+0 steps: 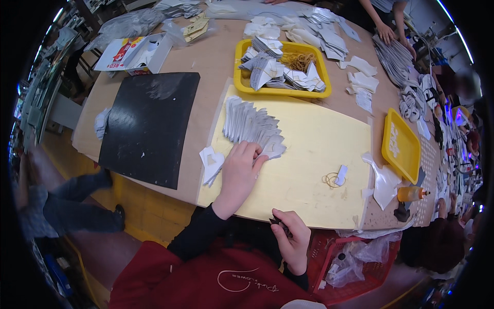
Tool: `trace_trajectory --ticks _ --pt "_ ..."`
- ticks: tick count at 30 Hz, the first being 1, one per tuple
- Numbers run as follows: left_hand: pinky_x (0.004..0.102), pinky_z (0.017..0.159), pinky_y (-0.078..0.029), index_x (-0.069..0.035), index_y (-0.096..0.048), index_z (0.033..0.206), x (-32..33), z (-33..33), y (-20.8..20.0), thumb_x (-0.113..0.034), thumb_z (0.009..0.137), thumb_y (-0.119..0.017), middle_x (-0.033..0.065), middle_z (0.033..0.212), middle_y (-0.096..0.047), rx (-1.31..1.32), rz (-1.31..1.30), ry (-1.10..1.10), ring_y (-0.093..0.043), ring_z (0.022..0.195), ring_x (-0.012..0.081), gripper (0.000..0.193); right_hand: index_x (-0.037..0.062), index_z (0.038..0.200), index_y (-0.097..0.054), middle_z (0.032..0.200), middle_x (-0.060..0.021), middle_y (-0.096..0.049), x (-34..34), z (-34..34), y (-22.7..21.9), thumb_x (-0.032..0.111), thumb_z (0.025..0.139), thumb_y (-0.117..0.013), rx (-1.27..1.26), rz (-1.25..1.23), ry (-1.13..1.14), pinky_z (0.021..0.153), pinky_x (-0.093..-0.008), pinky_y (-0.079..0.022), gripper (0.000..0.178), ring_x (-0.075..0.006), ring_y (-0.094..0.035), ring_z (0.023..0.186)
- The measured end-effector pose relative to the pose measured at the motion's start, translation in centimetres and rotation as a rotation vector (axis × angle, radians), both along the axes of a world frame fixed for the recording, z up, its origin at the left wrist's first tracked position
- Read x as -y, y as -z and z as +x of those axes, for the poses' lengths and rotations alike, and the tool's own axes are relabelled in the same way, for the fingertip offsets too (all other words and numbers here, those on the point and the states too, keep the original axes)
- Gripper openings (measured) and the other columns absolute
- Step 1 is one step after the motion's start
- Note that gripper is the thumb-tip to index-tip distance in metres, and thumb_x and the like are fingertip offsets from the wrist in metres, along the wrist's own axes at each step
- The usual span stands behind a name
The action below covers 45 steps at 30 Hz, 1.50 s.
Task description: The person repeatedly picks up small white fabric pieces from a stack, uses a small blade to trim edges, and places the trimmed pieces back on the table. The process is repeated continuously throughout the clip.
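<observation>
The fanned row of grey-white cut pieces [252,122] lies on the yellow sheet [314,149], stretching away from the left hand [236,174], whose thumb and fingers touch its near end; whether they pinch a piece, I cannot tell. The right hand [293,241], well apart from the row, has its fingers closed around a small black hand tool [278,222].

Left hand [239,174] covers part of grey stack [251,123]. Dark tool [276,221] mostly hidden in right hand [293,239]; kind unclear. Head [467,85] at far right blurred. Co-worker [374,18] cut off by top edge.
</observation>
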State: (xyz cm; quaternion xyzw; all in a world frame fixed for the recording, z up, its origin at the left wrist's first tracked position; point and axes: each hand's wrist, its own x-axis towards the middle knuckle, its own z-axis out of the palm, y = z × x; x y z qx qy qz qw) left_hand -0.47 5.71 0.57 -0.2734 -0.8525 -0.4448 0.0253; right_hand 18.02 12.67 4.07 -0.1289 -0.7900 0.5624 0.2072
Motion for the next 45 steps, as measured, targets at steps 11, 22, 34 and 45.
trace_trajectory --ticks 11,22,34,45 --pt "0.0206 0.073 -0.049 0.001 -0.067 0.091 5.4 1.9 -2.9 -0.006 0.088 -0.074 0.0017 0.087 -0.067 0.688 0.213 0.156 -0.062 0.079 0.0057 0.011 0.0017 0.122 -0.066 0.083 -0.0062 -0.059 -0.6 -0.5 0.8 -0.002 0.087 -0.069 -0.01 -0.016 0.05 0.053 -0.0232 -0.04 0.035 -0.0109 -0.05 0.062" --pt "0.0206 0.078 -0.049 0.0 -0.064 0.096 6.6 2.2 -1.1 -0.006 0.09 -0.071 0.0023 0.09 -0.066 0.894 0.322 0.164 -0.062 0.084 0.0064 0.011 0.002 0.121 -0.065 0.091 -0.0119 -0.065 -2.2 -3.5 1.5 0.004 0.092 -0.064 0.166 0.276 0.145 0.059 -0.0321 -0.05 0.029 -0.0215 -0.064 0.071" --pt "0.0213 0.079 -0.048 -0.001 -0.063 0.096 7.2 1.6 -1.3 -0.005 0.09 -0.07 0.0028 0.09 -0.066 0.943 0.388 0.166 -0.061 0.084 0.0066 0.011 0.0019 0.112 -0.066 0.091 -0.0135 -0.069 -1.4 -3.8 2.0 0.004 0.089 -0.069 0.196 0.224 0.196 0.058 -0.0317 -0.052 0.024 -0.0246 -0.068 0.068" --pt "0.0304 0.076 -0.054 0.0 -0.067 0.089 8.1 2.3 -2.5 0.008 0.078 -0.073 0.0098 0.09 -0.071 0.362 0.428 0.512 -0.069 0.085 0.0214 0.015 -0.0027 0.12 -0.063 0.098 -0.0103 -0.071 -1.1 -2.2 1.0 -0.001 0.093 -0.062 0.034 -0.673 0.022 0.072 -0.0245 -0.052 0.027 -0.0134 -0.068 0.084"
